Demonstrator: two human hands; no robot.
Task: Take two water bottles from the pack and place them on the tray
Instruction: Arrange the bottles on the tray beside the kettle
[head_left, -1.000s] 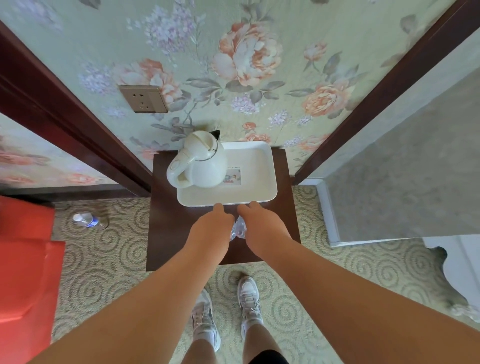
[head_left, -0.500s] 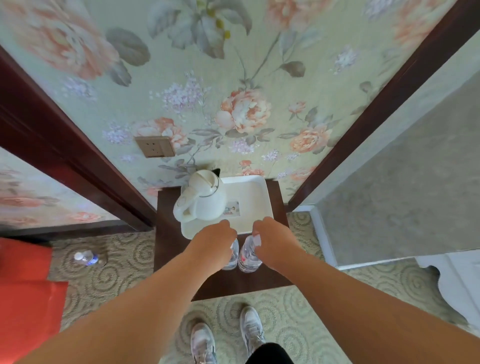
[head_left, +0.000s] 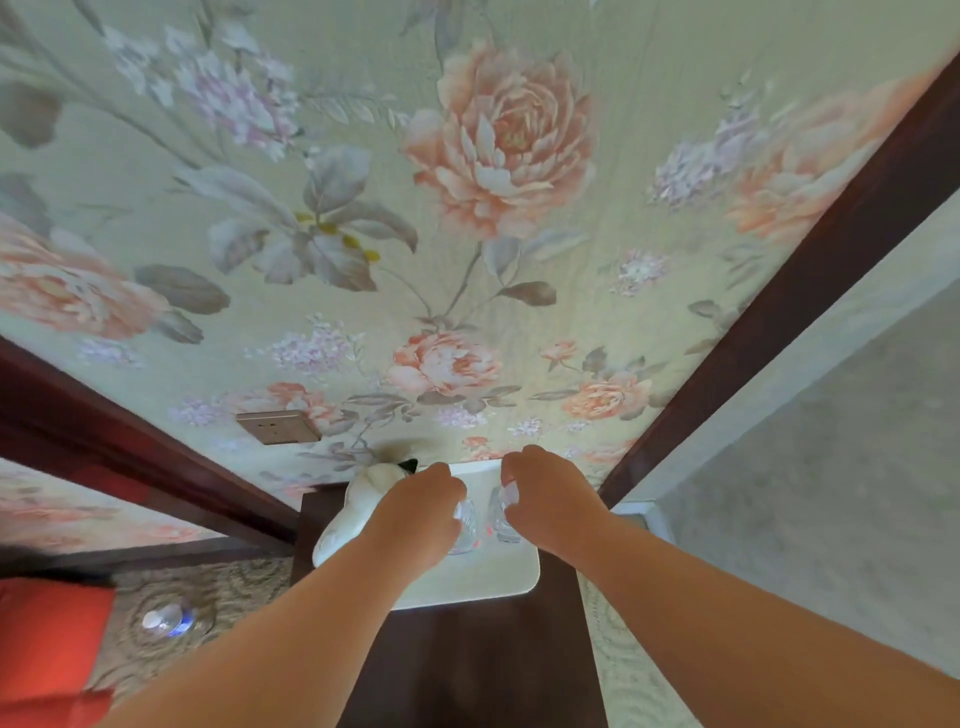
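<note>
The left hand (head_left: 415, 512) grips one upright bottle (head_left: 464, 530), the right hand (head_left: 545, 501) the other bottle (head_left: 500, 522); the tray (head_left: 478, 579) lies straight below both.

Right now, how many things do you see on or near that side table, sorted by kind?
Water bottles: 3 (one under the left hand at, one under the right hand at, one on the carpet)
Kettles: 1
Trays: 1
Total: 5
</note>
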